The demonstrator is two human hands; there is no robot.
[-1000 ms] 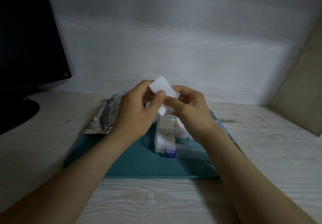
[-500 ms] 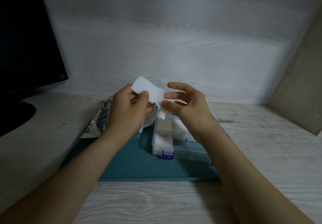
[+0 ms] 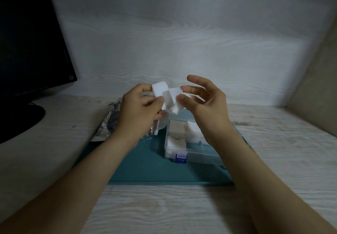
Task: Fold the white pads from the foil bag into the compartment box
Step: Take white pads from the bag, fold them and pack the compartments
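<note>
Hands, two: left hand [image 3: 138,110] and right hand [image 3: 206,106] both pinch one white pad [image 3: 167,97] above one box [image 3: 197,151], beside one foil bag [image 3: 109,122].

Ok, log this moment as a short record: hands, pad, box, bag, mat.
left hand: pinches one end of the white pad
right hand: pinches the pad's other end, index finger raised
white pad: bent, held up between both hands
compartment box: clear, stored pads inside
foil bag: left of the box, behind the left hand
teal mat: under the box
</note>
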